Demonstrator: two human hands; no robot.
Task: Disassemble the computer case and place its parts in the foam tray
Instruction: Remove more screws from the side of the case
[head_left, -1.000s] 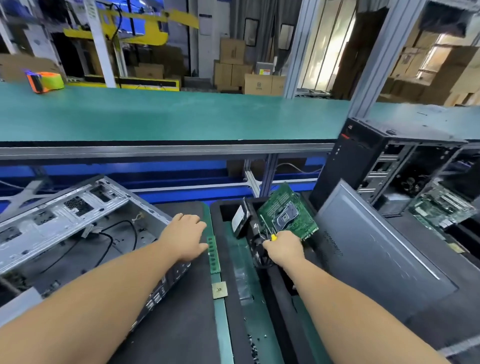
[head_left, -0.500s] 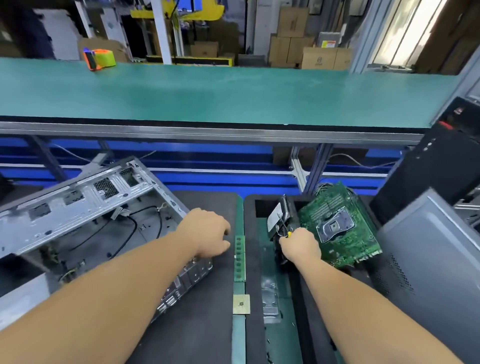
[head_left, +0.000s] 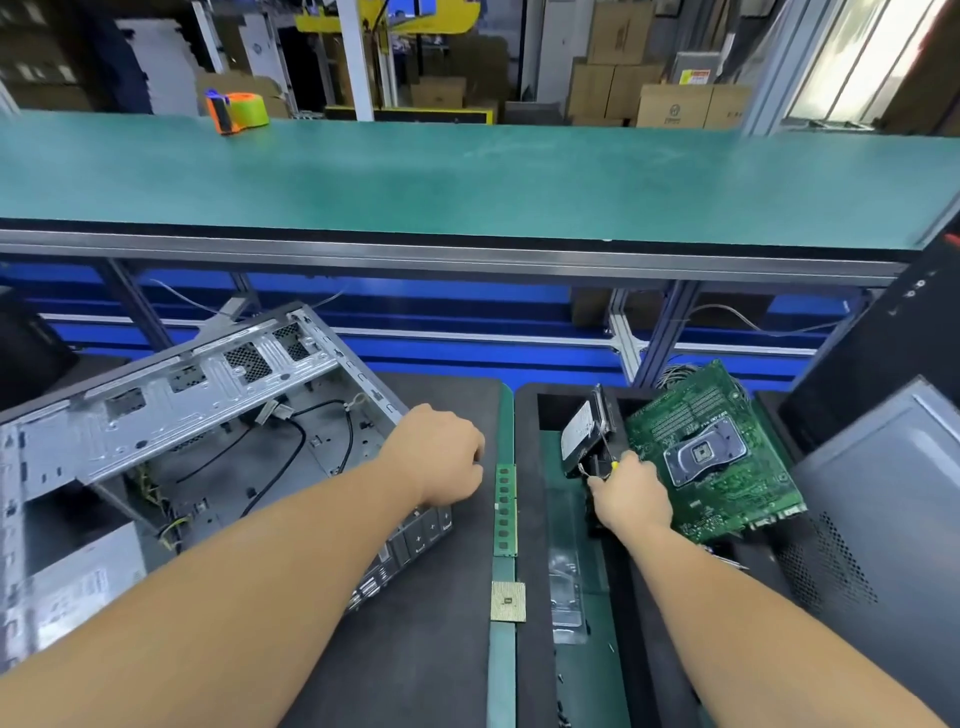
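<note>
The open metal computer case lies on its side on the black mat at the left, loose black cables inside. My left hand rests on its near right corner, fingers curled over the edge. The black foam tray sits to the right. It holds an upright hard drive and a green motherboard leaning at its right side. My right hand is inside the tray just below the hard drive and grips a small yellow-handled tool, mostly hidden by the fingers.
A RAM stick and a square CPU chip lie on the green strip between mat and tray. A grey side panel and a black tower stand at the right. A tape dispenser sits on the raised green shelf.
The view has swung left, so the case fills more of the frame. My left fingers have curled over the case corner. My right hand stays by the hard drive.
</note>
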